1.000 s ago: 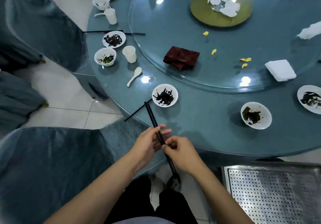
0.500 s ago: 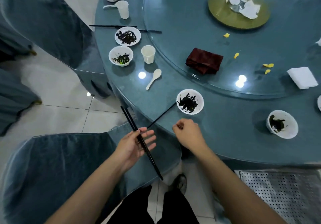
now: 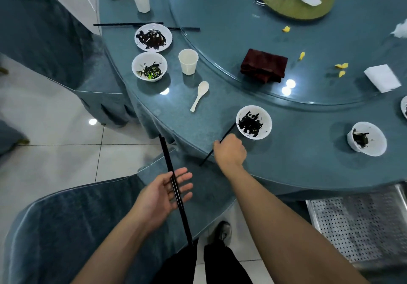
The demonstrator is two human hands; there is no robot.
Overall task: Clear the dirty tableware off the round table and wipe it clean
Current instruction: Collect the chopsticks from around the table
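The right hand [image 3: 230, 151] pinches a single black chopstick [image 3: 226, 135] lying at the round table's [image 3: 297, 162] edge, just beside a white plate [image 3: 254, 125] smeared with dark sauce. The left hand [image 3: 164, 192], fingers straight and relaxed, carries a black chopstick pair [image 3: 174, 186] below that plate, off the table.

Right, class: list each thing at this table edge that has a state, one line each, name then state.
Left hand: open, chopsticks across its fingers.
Right hand: gripping a single chopstick on the table.
Small plate: dirty, dark residue.
Paper cup: upright, looks empty.
Spoon: lying flat.
Red cloth: folded.
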